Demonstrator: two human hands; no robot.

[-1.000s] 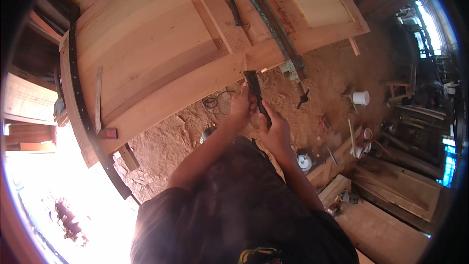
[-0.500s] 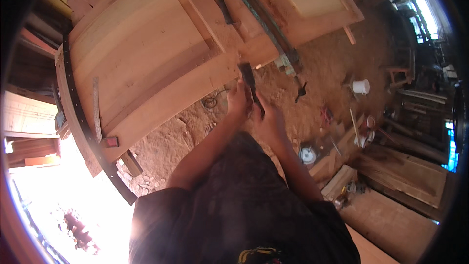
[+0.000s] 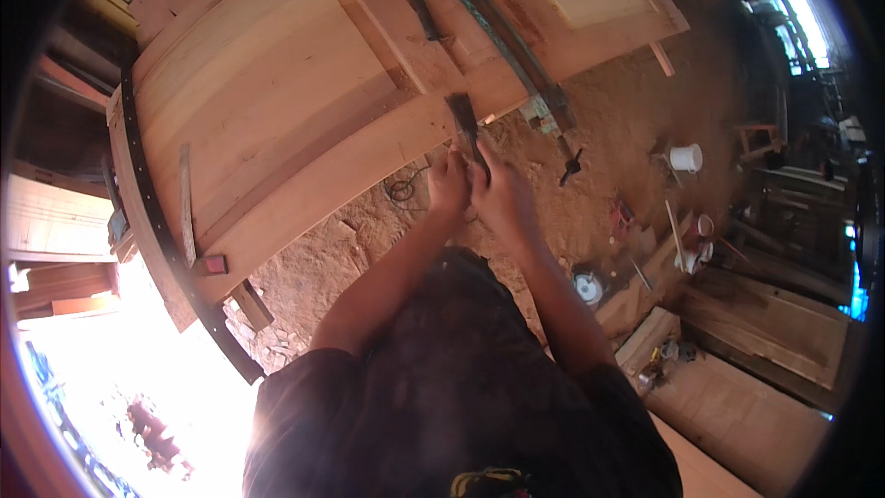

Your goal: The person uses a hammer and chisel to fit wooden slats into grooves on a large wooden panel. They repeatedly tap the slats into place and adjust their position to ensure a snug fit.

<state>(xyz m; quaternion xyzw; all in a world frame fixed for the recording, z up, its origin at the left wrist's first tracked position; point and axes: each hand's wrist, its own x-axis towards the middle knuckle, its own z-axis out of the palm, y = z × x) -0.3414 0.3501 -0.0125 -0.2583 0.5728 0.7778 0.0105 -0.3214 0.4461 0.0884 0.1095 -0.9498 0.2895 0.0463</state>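
- Apparently a dark tool (image 3: pixel 463 112) with a broad, flat end is being handled; a wide chisel or scraper is suggested by its shape, though this cannot be told for certain. It is held at the near edge of the wooden door (image 3: pixel 277 55), with its broad end pointed toward the door; whether the wood is touched cannot be told.
- By the right hand (image 3: pixel 501 192) the handle is gripped, the fingers being wrapped around it; this grip is clamped on the tool.
- The left hand (image 3: pixel 449 184) is placed just beside the right, off the door's near edge. Its fingers look curled, but whether its grip is clamped on the tool or merely rested against it cannot be told.
- For good control, the handle should be held firmly, the wrists relaxed, and all fingers placed behind the broad end. Any contact with the door is best made lightly, so that its edge is not dented.
- On the door, beyond the tool, a hammer (image 3: pixel 419 9) is laid; the door is crossed by a green clamp (image 3: pixel 505 37) right of the hammer, and care is needed that the clamp is not knocked.
- Near the door's left end, a thin strip (image 3: pixel 186 203) and a red block (image 3: pixel 214 265) are rested on its surface.
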